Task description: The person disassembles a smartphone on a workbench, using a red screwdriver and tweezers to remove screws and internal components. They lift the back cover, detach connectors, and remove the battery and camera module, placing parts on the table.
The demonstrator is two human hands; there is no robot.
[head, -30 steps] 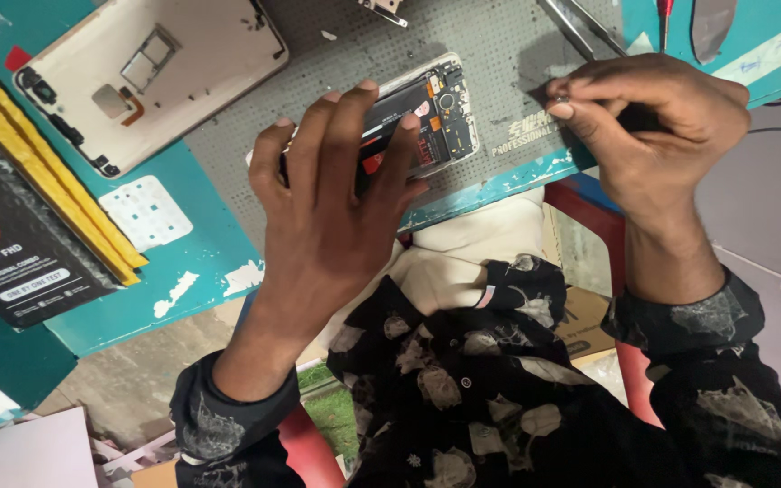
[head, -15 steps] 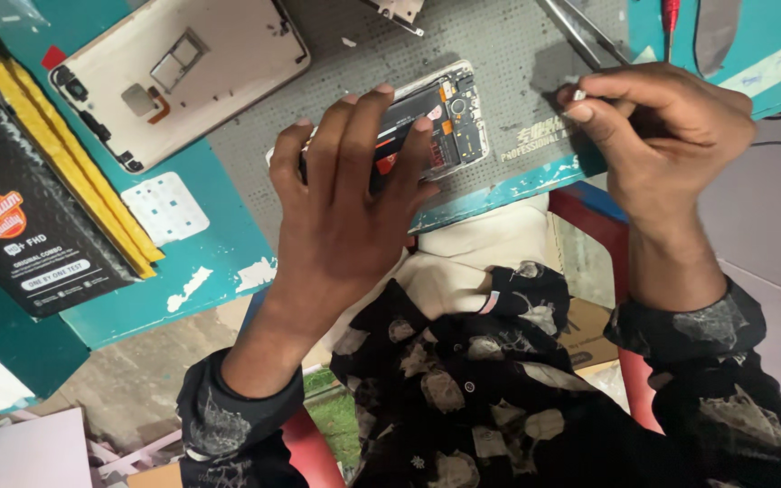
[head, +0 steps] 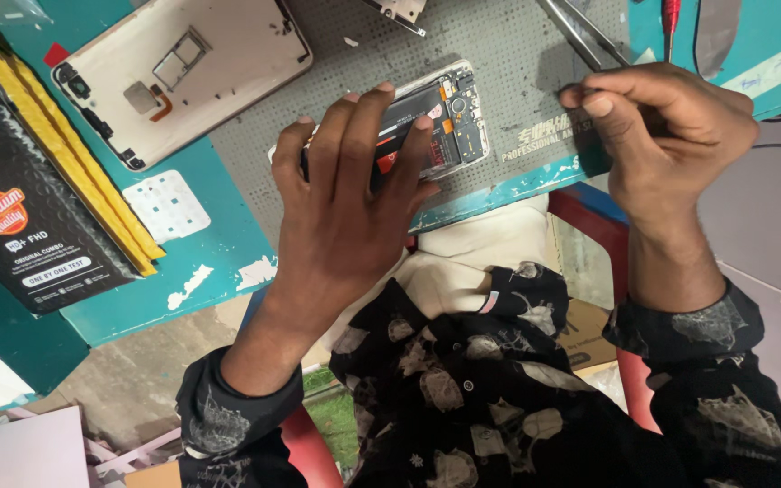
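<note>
An opened phone [head: 452, 113] with its circuit board and battery exposed lies on a grey perforated work mat [head: 517, 54]. My left hand [head: 345, 199] lies flat across the phone, with the fingers spread over the battery and holding it down. My right hand [head: 662, 126] hovers at the mat's right edge, thumb and forefinger pinched together. Anything between those fingertips is too small to make out.
The phone's pale back cover [head: 183, 72] lies inside up at the upper left on the teal table [head: 201, 271]. A black and yellow package [head: 38, 208] lies at the left, with a white sticker sheet [head: 166, 204] beside it. Metal tweezers [head: 580, 32] and a red-handled tool [head: 671, 18] lie at the top right.
Both hands keep almost the same places. The view has shifted slightly, and my right hand's pinched fingertips have crept a little left along the mat's edge.
</note>
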